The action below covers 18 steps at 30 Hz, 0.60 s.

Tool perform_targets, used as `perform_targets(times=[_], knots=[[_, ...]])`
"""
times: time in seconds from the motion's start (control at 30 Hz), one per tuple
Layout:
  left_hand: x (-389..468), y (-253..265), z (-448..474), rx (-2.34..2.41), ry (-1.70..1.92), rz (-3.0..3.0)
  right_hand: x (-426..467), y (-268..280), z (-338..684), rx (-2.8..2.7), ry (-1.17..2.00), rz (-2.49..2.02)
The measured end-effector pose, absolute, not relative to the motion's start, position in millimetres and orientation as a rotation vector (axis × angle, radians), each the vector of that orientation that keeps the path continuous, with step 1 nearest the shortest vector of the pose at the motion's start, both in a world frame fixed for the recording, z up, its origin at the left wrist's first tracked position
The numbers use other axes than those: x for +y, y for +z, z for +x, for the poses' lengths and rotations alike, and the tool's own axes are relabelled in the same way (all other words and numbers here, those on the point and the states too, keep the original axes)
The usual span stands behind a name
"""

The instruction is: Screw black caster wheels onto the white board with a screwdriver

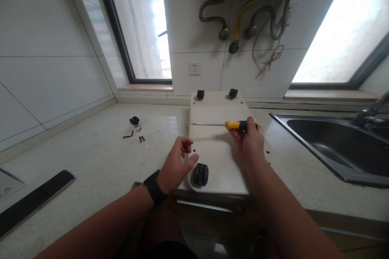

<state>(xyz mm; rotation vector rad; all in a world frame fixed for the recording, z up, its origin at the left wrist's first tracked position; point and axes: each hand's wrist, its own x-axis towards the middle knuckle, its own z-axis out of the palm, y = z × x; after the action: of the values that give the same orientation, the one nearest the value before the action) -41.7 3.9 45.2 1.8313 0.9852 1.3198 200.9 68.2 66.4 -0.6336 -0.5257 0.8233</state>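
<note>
A screwdriver (235, 125) with a yellow and black handle lies across my right hand (249, 141), which grips it, its long shaft pointing left. Beneath it is a white rounded board (221, 149) on the countertop. Black caster wheels are fixed on the board: one near wheel (201, 174) at the front left, a far left wheel (200, 94) and a far right wheel (233, 93). Over the board's left edge, just beyond the near wheel, hovers my left hand (179, 162) with thumb and fingers apart, holding nothing.
On the counter to the left lie a loose caster (134, 120), a hex key (128, 134) and several small screws (142, 139). A steel sink (328, 141) is set in at the right. Pipes (240, 16) hang on the wall behind. A long black strip (36, 198) rests at the lower left.
</note>
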Motion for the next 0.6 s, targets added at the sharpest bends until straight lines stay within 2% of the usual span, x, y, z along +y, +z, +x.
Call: perform_targets(times=[0.17,0.6], knots=[[-20.2,31.3,-45.9,0.937,1.157,2.373,70.7,65.6,204.6,-0.477,0.786,-0.626],[-10.5,10.9,-57.5,0.823,1.230,2.473,69.3,66.8,208.8,-0.481,0.718,-0.643]])
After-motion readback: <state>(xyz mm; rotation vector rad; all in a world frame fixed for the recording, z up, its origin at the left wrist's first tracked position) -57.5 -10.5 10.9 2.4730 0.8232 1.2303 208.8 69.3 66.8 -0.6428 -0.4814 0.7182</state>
